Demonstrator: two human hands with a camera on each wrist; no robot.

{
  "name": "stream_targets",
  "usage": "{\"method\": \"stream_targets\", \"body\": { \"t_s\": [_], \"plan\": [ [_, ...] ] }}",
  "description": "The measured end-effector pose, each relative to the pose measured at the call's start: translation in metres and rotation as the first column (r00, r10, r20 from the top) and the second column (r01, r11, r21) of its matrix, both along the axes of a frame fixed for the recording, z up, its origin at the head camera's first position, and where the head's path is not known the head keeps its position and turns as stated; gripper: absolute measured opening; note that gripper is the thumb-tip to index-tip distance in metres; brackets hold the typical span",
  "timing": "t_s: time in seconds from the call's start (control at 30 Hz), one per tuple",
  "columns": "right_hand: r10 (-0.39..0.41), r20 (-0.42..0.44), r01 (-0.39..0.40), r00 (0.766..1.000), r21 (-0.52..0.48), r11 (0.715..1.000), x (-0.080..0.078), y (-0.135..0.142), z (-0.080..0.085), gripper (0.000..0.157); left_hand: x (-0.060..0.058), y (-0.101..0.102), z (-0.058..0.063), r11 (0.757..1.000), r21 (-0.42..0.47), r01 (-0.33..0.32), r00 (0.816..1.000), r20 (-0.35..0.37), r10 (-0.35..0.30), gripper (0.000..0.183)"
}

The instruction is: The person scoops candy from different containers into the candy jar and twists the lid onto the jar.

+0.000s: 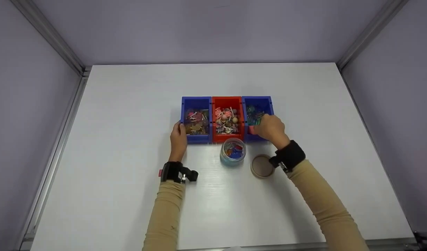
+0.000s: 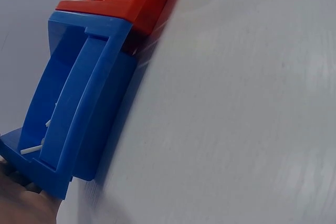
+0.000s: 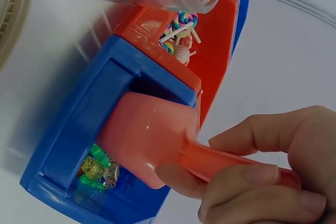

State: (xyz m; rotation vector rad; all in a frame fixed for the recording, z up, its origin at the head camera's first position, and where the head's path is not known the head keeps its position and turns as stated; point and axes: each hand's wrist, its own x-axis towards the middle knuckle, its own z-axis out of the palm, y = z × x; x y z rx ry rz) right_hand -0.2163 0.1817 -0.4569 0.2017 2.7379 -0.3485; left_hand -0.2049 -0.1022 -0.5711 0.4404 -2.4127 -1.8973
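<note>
You're in what looks like a lab-style recording booth: plain pale wall panels (image 1: 213, 31) on three sides in your head view, metal framing (image 1: 48, 33) along the corners, one white table (image 1: 95, 195) filling most of the space between, black camera units (image 1: 290, 156) strapped to both your wrists.

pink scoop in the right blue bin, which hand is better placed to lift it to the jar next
Likely the right hand: it grips the pink scoop near the jar, while the left hand is at the left blue bin's outer side.
</note>
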Motion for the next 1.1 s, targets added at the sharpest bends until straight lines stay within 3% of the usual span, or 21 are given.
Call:
{"method": "stream_targets", "body": {
  "t_s": [0.13,0.43,0.83,1.1],
  "plan": [
    [-0.026,-0.025,0.025,0.999,-0.012,1.0,0.002,-0.001,-0.004,0.061,0.0,0.0,0.0,1.0,-0.011,-0.005,1.0,0.004,0.005,0.045],
    [-0.029,-0.124,0.021,0.992,-0.061,0.998,0.008,0.0,-0.016,0.039,0.0,-0.001,0.0,1.0,-0.008,-0.017,1.0,0.003,0.017,0.043],
    [-0.053,-0.253,0.02,0.966,-0.129,0.991,0.012,0.0,-0.034,0.033,0.0,-0.002,0.0,1.0,-0.009,-0.012,1.0,0.009,0.012,0.044],
    [-0.084,-0.345,0.037,0.935,-0.14,0.989,0.014,0.001,-0.056,0.032,0.0,-0.001,0.001,1.0,0.008,0.005,1.0,-0.004,-0.005,0.043]
  ]
}}
